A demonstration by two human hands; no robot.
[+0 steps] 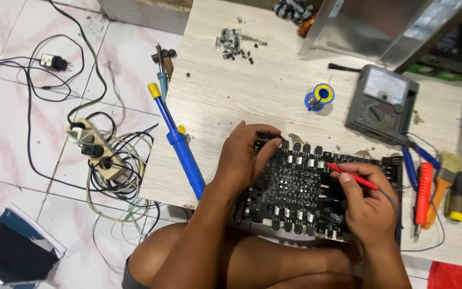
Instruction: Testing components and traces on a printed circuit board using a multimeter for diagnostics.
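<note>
Even, soft daylight; faint shadows; slight blur, perhaps motion; mild edge distortion.

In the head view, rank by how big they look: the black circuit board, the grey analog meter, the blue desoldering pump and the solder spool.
1. Black circuit board, though both hands cover parts of it.
2. Grey analog meter.
3. Blue desoldering pump: longer than the meter, but far thinner, so these two are close.
4. Solder spool, clearly smallest.

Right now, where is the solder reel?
In the head view, the solder reel sits on the table, just left of the grey meter and beyond the circuit board.
</note>
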